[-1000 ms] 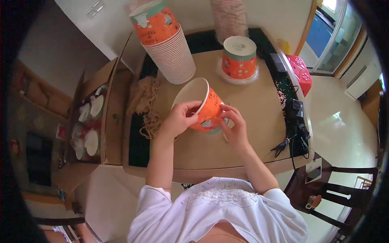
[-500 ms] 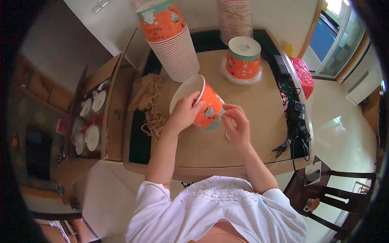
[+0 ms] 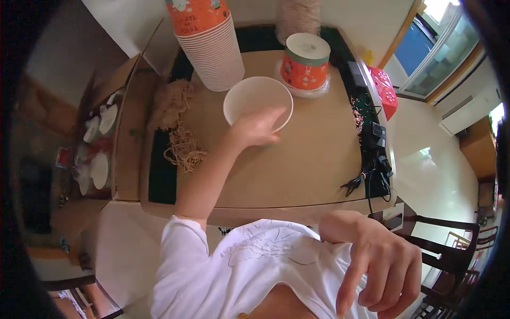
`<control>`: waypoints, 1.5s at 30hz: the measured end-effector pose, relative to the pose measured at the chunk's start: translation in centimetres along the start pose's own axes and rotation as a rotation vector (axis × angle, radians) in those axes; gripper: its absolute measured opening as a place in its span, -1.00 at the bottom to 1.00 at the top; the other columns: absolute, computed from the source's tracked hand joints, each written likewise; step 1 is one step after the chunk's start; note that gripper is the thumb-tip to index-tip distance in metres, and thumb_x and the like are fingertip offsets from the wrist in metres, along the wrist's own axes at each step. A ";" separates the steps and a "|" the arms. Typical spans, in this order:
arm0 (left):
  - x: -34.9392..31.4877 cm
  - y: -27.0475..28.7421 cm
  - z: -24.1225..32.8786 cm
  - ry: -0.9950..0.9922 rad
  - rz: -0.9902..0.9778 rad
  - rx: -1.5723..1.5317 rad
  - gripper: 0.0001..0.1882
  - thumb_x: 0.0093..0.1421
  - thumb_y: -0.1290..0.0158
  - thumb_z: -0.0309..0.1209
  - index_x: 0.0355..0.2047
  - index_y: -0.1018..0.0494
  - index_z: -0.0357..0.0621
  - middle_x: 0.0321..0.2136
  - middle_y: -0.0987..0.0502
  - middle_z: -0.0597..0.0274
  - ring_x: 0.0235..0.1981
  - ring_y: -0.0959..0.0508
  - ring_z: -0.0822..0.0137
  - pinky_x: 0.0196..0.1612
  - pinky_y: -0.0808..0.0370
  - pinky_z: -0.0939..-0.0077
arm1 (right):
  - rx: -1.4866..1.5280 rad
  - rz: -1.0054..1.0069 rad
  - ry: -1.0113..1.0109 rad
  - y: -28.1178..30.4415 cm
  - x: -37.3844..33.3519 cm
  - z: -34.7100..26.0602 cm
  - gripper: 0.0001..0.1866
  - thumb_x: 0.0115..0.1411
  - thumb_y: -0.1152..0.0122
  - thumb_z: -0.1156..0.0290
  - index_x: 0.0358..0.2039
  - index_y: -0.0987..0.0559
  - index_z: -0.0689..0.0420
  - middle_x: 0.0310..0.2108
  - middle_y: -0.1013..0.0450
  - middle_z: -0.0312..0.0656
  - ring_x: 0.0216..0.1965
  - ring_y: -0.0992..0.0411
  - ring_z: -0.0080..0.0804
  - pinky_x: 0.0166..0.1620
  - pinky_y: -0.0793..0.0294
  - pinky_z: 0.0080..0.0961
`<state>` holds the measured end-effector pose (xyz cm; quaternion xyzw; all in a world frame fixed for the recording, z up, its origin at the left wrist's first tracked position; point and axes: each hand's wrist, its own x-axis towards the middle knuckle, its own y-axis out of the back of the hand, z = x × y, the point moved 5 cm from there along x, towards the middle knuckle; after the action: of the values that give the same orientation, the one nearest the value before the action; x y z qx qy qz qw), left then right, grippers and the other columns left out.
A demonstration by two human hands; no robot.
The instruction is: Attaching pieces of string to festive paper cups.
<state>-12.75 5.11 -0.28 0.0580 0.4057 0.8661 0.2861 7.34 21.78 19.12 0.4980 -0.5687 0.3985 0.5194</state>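
Note:
My left hand (image 3: 257, 127) grips the near rim of a paper bucket (image 3: 247, 98), its fingers closed over the edge. The bucket's white mouth faces up toward me; a sliver of orange outside shows under my hand. My right hand (image 3: 380, 263) is raised close to the front right of my white shirt, away from the table. Its fingers hang down, loosely bent and apart, and nothing shows in them. A tall stack of nested paper buckets (image 3: 215, 58), white-rimmed with an orange print, stands behind the held one. Another orange and green bucket (image 3: 306, 66) sits upside down to the right.
Tangled twine (image 3: 183, 151) lies at the table's left. An open cardboard box (image 3: 127, 143) with white-ended packages stands beside the table. Black cables and adapters (image 3: 377, 159) line the right edge, near a red stool (image 3: 383, 90). A wrapped stack (image 3: 298, 21) is at the back.
The bucket has turned from its side to mouth-up. My right hand has left its wall and come back toward my chest. The view has shifted slightly.

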 end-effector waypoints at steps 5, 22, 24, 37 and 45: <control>-4.0 3.4 -0.9 0.074 0.178 0.400 -0.80 -0.06 -0.13 -0.48 -0.36 -0.47 -0.19 -0.43 -0.54 0.05 -0.39 -0.54 -0.02 -0.33 -0.44 0.20 | -0.060 -0.001 0.068 -0.6 0.3 0.1 -0.85 0.08 -0.01 0.53 -0.59 -0.47 0.04 -0.68 -0.25 -0.46 -0.64 -0.23 -0.69 0.04 -0.37 -0.07; -5.8 4.4 0.8 -0.016 0.193 -0.489 -0.76 0.06 -0.10 -0.58 -0.21 -0.43 -0.24 -0.35 -0.51 0.36 -0.30 -0.47 0.57 -0.18 -0.42 0.63 | -0.070 -0.050 0.003 -1.6 1.0 0.4 -0.78 0.11 0.10 0.59 -0.61 -0.45 0.07 -0.67 -0.24 -0.41 -0.65 -0.22 -0.62 0.12 -0.27 -0.16; -5.8 3.6 1.0 -0.010 0.259 -0.320 -0.78 0.07 -0.08 -0.58 -0.22 -0.42 -0.24 -0.37 -0.52 0.30 -0.30 -0.48 0.54 -0.18 -0.44 0.57 | -0.078 -0.018 -0.008 -1.5 0.9 0.5 -0.79 0.11 0.08 0.59 -0.61 -0.45 0.08 -0.67 -0.26 -0.39 -0.65 -0.23 -0.61 0.13 -0.28 -0.18; -2.7 -0.3 1.8 0.066 0.423 -0.282 -0.79 0.03 -0.10 -0.52 -0.30 -0.37 -0.23 -0.46 -0.54 0.14 -0.47 -0.56 0.27 -0.35 -0.49 0.39 | -1.178 0.819 -0.773 9.3 -14.6 5.0 -0.88 0.09 -0.11 0.60 -0.33 -0.47 0.17 -0.12 -0.43 -0.13 -0.05 -0.38 -0.28 -0.03 -0.39 -0.36; -1.2 0.2 1.2 0.014 0.324 -0.514 -0.73 -0.02 -0.02 -0.65 -0.24 -0.40 -0.26 -0.32 -0.51 0.23 -0.26 -0.52 0.42 -0.18 -0.48 0.51 | -1.426 0.679 -0.754 10.2 -21.1 8.3 -0.77 -0.01 -0.14 0.71 -0.31 -0.46 0.20 0.03 -0.35 -0.05 0.06 -0.33 -0.09 0.05 -0.36 -0.33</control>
<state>-11.41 5.16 0.81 0.0417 0.1609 0.9751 0.1466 -4.99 18.84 -2.28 -0.0433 -0.9339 -0.1102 0.3374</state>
